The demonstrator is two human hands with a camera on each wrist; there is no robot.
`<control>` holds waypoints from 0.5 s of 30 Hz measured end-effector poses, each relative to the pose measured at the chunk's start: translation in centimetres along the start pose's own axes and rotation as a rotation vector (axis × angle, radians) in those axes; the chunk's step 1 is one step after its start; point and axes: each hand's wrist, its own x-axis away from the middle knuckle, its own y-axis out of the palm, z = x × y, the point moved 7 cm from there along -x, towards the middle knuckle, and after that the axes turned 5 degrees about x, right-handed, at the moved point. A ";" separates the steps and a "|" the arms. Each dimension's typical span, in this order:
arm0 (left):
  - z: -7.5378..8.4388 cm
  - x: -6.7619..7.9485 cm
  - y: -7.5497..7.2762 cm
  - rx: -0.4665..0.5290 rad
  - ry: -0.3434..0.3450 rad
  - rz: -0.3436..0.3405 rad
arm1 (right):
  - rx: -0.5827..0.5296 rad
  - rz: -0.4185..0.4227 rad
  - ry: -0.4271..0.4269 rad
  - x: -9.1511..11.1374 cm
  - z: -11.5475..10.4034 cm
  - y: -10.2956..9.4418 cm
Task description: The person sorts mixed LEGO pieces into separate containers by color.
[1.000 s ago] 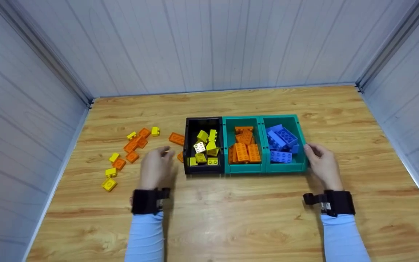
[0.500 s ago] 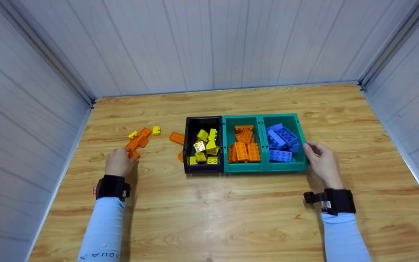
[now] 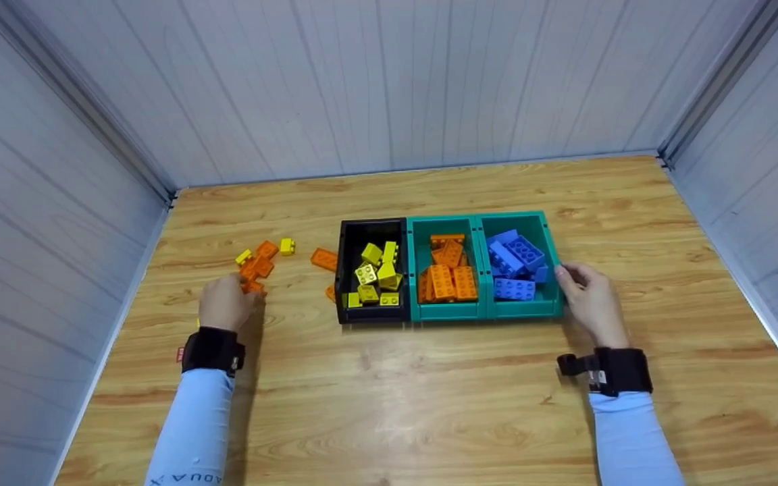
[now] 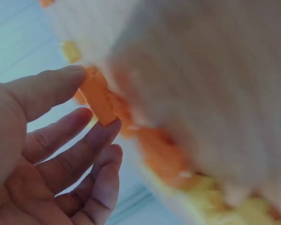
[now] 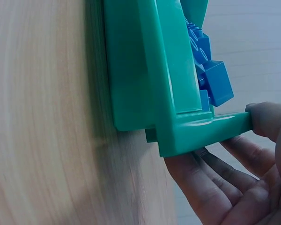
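An orange brick [image 4: 97,98] is pinched between the thumb and fingertips of the left hand [image 3: 225,304], toward the left edge of the table [image 3: 389,405]; whether it touches the tabletop cannot be told. Just beyond that hand lies a cluster of loose orange bricks [image 3: 263,267], with a small yellow brick [image 3: 244,256] on its left and another yellow brick [image 3: 287,246] nearer the table's far edge. Farther right, an orange plate-like brick [image 3: 324,259] lies just beside the black bin [image 3: 373,314], which holds yellow bricks [image 3: 386,275]. Against it stands the middle green bin [image 3: 448,311] with orange pieces [image 3: 442,282], then the right green bin [image 3: 523,309] with blue bricks [image 3: 514,289]. The right hand [image 3: 595,304] grips that last bin's side toward the table's right edge, thumb on the rim, fingers below it. Black straps [image 3: 213,349] circle both wrists, above light blue sleeves [image 3: 196,425]. Pale panelled walls [image 3: 389,88] rise behind the far edge.
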 end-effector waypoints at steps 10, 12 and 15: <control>16.5 -0.1 0.9 0.180 0.253 -0.071 | 0.002 -0.014 0.004 0.1 0.0 -0.2; 19.9 -0.3 2.3 0.160 0.318 -0.123 | -0.001 -0.015 0.001 0.1 0.0 -0.2; 24.1 -0.7 4.4 0.065 0.427 -0.167 | 0.001 -0.011 -0.010 0.0 -0.1 0.1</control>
